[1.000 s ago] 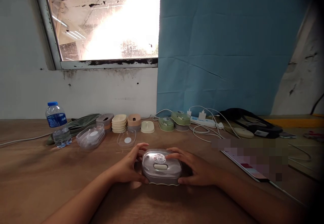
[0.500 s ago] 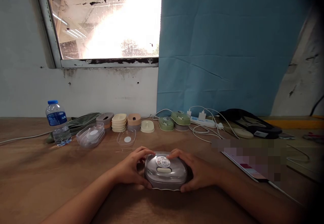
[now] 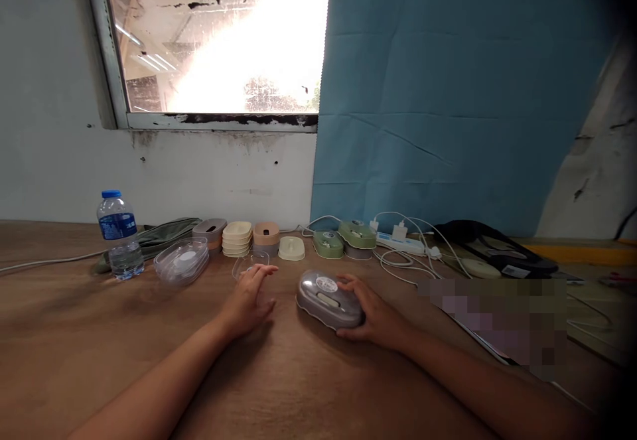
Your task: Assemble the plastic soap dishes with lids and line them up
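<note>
The left hand (image 3: 246, 304), fingers loosely spread, had released the gray lunch box (image 3: 321, 302), leaving only the right hand's (image 3: 375, 314) fingers holding it, askew mid-counter (image 3: 298, 387), nearer than the green lunch boxes (image 3: 328, 246).

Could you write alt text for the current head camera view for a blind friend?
A person's right hand grips a gray oval box at a wooden table; the open left hand, holding nothing, is apart from it. Behind are a water bottle, stacked clear plastic covers, green boxes and a power strip.
</note>
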A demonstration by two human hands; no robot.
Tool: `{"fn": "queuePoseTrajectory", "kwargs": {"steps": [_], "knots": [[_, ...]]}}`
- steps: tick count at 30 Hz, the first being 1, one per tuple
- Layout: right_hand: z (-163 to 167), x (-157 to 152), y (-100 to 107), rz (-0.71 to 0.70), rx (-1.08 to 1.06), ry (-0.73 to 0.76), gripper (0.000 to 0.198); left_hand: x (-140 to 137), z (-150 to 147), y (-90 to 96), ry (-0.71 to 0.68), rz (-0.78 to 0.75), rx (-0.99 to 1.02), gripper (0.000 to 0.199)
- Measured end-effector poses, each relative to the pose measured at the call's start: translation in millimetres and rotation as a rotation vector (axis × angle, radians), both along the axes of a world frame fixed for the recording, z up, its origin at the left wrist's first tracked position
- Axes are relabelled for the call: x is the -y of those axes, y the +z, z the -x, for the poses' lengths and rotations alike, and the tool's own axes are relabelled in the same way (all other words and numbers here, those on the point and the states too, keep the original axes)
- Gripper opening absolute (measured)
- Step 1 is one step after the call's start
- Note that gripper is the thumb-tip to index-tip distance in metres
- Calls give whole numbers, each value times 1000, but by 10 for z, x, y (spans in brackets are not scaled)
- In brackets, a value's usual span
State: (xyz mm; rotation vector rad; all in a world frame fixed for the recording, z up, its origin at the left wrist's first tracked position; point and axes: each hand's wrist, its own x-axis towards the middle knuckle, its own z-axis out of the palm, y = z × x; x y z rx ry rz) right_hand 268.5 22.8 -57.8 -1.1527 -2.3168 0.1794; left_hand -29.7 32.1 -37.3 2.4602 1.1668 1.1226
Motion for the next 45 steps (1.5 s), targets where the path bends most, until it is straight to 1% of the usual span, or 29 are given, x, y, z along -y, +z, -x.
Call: {"fn": "queuePoseTrajectory", "kwargs": {"steps": [3, 5, 7, 10, 13, 17, 20, 22, 24, 25, 27, 30, 32, 35, 37, 40, 42, 45], "knots": [[17, -317, -8, -192, 67, -82, 70, -58, 32, 2, 126, -18, 68, 39], [88, -582, 55, -333, 169, -195, 69, -94, 44, -20, 196, -3, 109, 34], [187, -857, 149, -389, 188, -299, 65, -123, 49, -51, 247, 14, 157, 32], [325, -1216, 268, -419, 181, -473, 62, -156, 55, -98, 312, 36, 236, 39], [393, -1450, 318, -408, 193, -633, 59, -194, 66, -136, 358, 69, 276, 42], [402, -1590, 339, -372, 215, -796, 54, -252, 85, -166, 397, 133, 325, 41], [398, -1610, 388, -359, 252, -839, 51, -267, 89, -161, 442, 162, 329, 41], [417, -1593, 437, -357, 284, -830, 50, -251, 87, -140, 485, 146, 281, 40], [470, -1552, 479, -363, 325, -778, 51, -220, 86, -106, 495, 106, 182, 35], [514, -1524, 489, -367, 353, -726, 51, -203, 87, -86, 483, 89, 122, 31], [638, -1460, 474, -365, 424, -572, 49, -174, 93, -49, 435, 80, 6, 23], [881, -1372, 360, -328, 519, -340, 37, -163, 117, -18, 360, 107, -96, 20], [1026, -1336, 260, -303, 543, -273, 32, -179, 144, -22, 316, 123, -112, 22], [1119, -1315, 156, -265, 539, -237, 28, -227, 199, -47, 254, 138, -92, 30], [1078, -1292, 134, -241, 524, -207, 26, -261, 240, -60, 243, 152, -93, 34], [906, -1179, 126, -221, 481, -131, 21, -302, 294, -60, 290, 170, -124, 31], [761, -1029, 114, -219, 436, -74, 18, -323, 321, -55, 337, 179, -156, 27], [551, -715, 89, -220, 364, 17, 22, -351, 352, -55, 411, 185, -210, 24]]}}
